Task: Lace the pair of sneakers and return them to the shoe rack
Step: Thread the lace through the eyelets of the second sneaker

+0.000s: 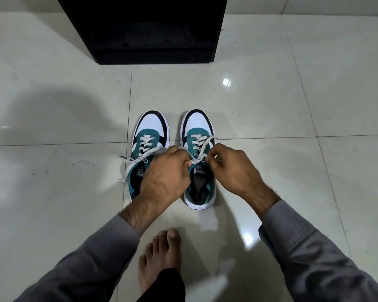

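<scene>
On the floor near the dark shoe rack (140, 29), both sneakers are threaded, but the right sneaker (200, 158) lace (205, 144) is pinched by both hands (166, 173) (231, 168), untied, racking undone.

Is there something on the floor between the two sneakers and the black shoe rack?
Nothing visible. Only bare tiled floor lies between the sneakers and the shoe rack. Both hands hold the lace of the right sneaker.
</scene>
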